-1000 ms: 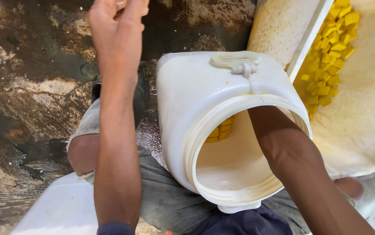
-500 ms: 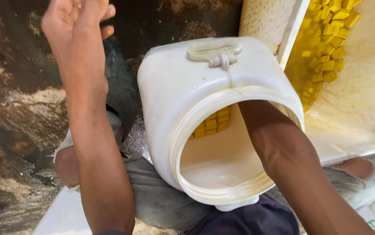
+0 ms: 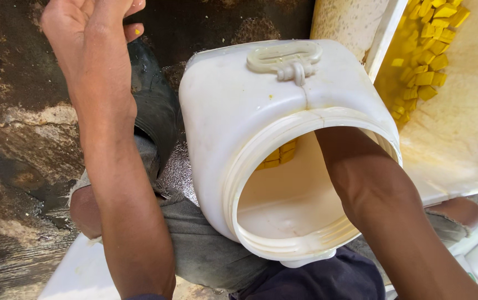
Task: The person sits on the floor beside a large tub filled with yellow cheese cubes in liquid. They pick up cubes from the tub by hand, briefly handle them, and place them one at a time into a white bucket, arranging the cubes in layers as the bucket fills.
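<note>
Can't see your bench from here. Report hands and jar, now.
Left hand raised, loosely curled, holding nothing visible. Right forearm inside white plastic jar, hand hidden. Yellow cubes inside jar. Mouth unobstructed.

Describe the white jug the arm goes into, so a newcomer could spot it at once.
In the middle of the view, tipped over the person's lap, lies the jug, its wide threaded mouth facing the camera. The right forearm goes in through that mouth, so the hand is hidden. Unlike the open tray of yellow blocks at right, it has a moulded handle on top.

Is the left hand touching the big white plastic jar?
Apart. The head view shows the left hand raised over the dark floor, a clear gap from the white plastic jar.
</note>
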Demonstrator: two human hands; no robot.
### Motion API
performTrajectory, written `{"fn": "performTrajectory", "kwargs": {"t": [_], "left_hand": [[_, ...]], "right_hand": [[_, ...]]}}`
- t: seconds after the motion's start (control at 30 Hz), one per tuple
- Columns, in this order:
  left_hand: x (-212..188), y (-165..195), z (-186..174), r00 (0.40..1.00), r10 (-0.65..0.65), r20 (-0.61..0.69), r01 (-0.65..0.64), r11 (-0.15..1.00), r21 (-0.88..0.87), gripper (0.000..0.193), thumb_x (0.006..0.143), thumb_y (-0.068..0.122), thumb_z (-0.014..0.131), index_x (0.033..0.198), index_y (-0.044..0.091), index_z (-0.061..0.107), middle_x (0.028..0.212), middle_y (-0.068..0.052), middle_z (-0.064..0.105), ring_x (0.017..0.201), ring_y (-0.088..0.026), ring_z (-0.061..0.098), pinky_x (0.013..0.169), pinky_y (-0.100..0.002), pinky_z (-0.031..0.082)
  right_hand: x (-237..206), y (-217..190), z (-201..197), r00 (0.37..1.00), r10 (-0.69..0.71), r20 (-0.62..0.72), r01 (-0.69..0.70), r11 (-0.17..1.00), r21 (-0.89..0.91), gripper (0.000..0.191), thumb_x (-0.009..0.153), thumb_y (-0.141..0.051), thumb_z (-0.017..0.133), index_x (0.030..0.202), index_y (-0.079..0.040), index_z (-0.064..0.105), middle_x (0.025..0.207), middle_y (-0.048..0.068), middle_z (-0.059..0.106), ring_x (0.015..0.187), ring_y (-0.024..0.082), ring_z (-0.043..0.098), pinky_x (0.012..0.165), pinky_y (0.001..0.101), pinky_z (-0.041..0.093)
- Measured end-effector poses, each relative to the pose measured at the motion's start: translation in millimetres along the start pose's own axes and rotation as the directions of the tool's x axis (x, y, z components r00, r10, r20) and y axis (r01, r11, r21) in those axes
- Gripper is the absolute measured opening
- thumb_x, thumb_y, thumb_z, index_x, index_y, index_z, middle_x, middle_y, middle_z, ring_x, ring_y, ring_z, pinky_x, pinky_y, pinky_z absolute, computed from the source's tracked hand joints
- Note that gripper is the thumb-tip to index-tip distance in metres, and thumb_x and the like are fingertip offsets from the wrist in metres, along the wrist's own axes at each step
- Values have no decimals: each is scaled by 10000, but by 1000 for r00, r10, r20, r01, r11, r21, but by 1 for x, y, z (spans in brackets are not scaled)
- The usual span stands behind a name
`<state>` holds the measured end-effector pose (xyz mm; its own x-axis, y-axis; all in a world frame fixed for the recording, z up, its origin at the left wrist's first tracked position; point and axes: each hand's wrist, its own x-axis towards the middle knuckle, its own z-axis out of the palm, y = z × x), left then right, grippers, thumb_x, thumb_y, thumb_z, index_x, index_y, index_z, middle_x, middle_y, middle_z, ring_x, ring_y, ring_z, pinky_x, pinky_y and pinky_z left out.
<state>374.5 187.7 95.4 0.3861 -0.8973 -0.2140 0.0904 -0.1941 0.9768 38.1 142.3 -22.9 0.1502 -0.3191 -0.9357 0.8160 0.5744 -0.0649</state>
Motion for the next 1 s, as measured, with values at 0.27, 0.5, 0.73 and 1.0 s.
{"fn": "performTrajectory", "kwargs": {"t": [0.27,0.5,0.73,1.0], "left_hand": [[4,3,3,1000,28,14,-27,997,-71,201,1049,279,703,1081,80,699,993,17,715,949,-79,672,839,-274,530],[-3,6,3,1000,5,8,-4,1000,-16,202,1013,290,703,1080,100,700,1010,49,714,954,-61,694,818,-247,539],[-8,4,4,999,8,36,-7,999,-34,203,1066,267,722,1113,71,712,1019,12,722,937,-81,687,791,-252,515],[-2,-9,4,1000,-7,23,6,999,32,196,1013,255,714,1112,86,710,1041,3,723,924,-87,705,780,-244,555]], "right_hand": [[16,-10,-15,978,209,-12,-208,968,-142,378,1076,-177,390,1186,149,548,895,198,582,765,248,582,741,306,570],[12,13,-21,983,184,3,-181,970,-165,326,1036,-173,441,1147,101,580,920,198,612,789,278,616,734,357,572],[10,19,-37,982,186,27,-177,963,-204,275,996,-169,493,1107,54,611,945,197,643,813,307,650,726,409,573],[-33,67,22,972,-34,234,232,331,-915,220,950,-164,552,1062,0,646,974,197,677,840,340,689,717,468,575]]}}
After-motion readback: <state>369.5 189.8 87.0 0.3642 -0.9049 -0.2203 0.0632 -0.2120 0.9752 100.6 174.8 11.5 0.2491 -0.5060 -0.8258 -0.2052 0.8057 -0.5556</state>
